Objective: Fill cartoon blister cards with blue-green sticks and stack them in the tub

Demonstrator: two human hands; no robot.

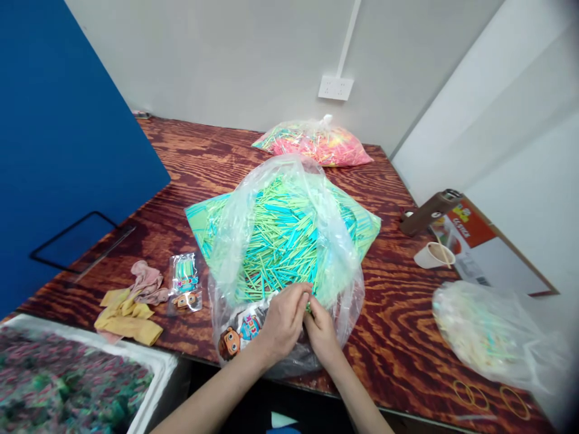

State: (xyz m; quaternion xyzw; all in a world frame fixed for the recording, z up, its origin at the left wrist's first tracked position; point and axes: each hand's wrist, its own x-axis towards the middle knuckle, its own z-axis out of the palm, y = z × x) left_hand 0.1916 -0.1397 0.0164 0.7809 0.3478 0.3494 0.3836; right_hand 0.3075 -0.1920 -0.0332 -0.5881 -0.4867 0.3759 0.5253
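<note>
In front of me a large clear plastic bag (pixel 337 253) lies open, full of thin green and blue sticks (pixel 284 235). My left hand (pixel 284 319) and my right hand (pixel 322 331) meet at the bag's near edge, fingers closed and pressed together. A small bit of green, apparently a few sticks, shows between them; most of it is hidden by the fingers. Just left of my left hand, a printed packet (pixel 242 331) with a cartoon figure rests at the bag's front.
Behind sits a tied bag of pink and green sticks (pixel 316 144). Yellow gloves (pixel 129 316) and a small filled packet (pixel 185 283) lie left, beside a white foam box (pixel 165 367). At right are a paper cup (pixel 429 256), brown flask (pixel 429 211), another bag (pixel 484 325) and rubber bands (pixel 470 395).
</note>
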